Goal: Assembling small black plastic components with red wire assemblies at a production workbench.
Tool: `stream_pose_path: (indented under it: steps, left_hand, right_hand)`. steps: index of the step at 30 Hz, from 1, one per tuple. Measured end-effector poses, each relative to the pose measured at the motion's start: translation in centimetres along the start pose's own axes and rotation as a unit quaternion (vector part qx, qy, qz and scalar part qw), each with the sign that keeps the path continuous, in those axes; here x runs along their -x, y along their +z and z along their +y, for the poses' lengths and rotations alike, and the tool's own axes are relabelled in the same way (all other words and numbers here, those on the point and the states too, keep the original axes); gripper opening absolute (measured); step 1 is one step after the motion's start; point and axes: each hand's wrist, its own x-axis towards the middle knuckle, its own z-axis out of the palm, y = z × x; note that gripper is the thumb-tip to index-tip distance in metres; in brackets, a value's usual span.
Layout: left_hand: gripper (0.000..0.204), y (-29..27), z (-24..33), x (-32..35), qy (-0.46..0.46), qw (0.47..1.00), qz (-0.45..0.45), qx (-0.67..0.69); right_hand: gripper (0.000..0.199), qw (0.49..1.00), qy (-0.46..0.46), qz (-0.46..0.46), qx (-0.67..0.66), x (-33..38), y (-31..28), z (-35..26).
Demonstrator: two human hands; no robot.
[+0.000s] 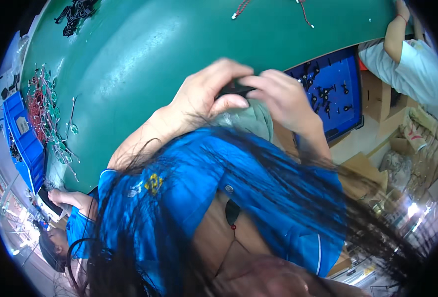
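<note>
Both hands meet over the near edge of the green table, close in front of my blue shirt. My left hand (206,89) curls its fingers and thumb round a small black part (234,90), which is mostly hidden and blurred. From the right, my right hand (285,99) comes up against the same spot, its fingers bent and smeared by motion. What its fingertips pinch is too hidden to make out. Below the hands lies a pale greenish, shiny patch (258,119), perhaps cloth or a bag.
A blue tray (345,116) of small black parts stands right. On the green table (144,54) lie wire harnesses (50,119) at left, black cables (75,17) and red twisted wires (239,10). Blue bins (23,133) line the left edge. Co-workers sit left and far right; cardboard boxes (377,99) stand right.
</note>
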Motion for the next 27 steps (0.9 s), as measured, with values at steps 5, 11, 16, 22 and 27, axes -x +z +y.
stream_pose_path:
  steps: [5,11,16,22,27]
  left_hand:
    - [0.030,-4.1,-0.3,2.2,-0.145,0.987,-0.061,0.045]
    - [0.027,-6.5,-2.2,5.5,-0.192,0.979,0.027,0.069]
    - [0.025,-7.6,-2.7,5.7,-0.193,0.972,0.113,0.071]
    - [0.023,-8.7,-3.2,4.8,-0.038,0.959,0.149,-0.239]
    - [0.028,-8.5,-4.1,4.8,-0.051,0.976,0.173,-0.124]
  right_hand:
    - [0.030,0.999,-0.019,-0.030,-0.033,-4.1,2.9,-2.0]
    - [0.024,0.952,0.016,0.225,0.207,-9.7,-1.5,2.9]
    - [0.022,0.831,0.026,0.192,0.522,-10.8,-4.0,6.2]
    - [0.018,0.855,0.108,0.225,0.454,-11.7,-3.1,6.0]
    - [0.015,0.860,-0.007,0.215,0.462,-11.5,-3.3,8.0]
